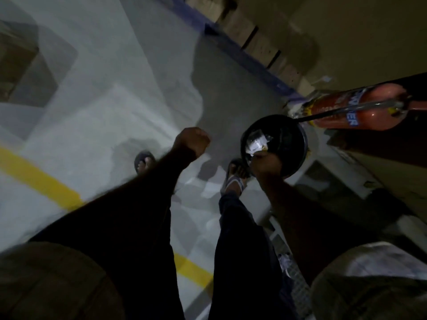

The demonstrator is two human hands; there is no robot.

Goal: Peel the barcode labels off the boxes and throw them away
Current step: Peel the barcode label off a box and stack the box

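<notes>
My right hand (265, 163) reaches down over the near rim of a round black bin (291, 144) on the floor. Its fingers are bunched and curled, pinching a white label scrap (251, 154) at the bin's edge. More crumpled white label pieces (256, 140) lie inside the bin. My left hand (193, 142) hangs out in front of me, clenched in a fist with nothing visible in it. Brown cardboard boxes (251, 31) stand along the far wall, blurred.
A red fire extinguisher (360, 109) stands right beside the bin, against a pillar. A yellow line (39, 179) crosses the grey floor. My sandalled feet (235, 174) are just short of the bin. Another box (16, 56) sits at far left.
</notes>
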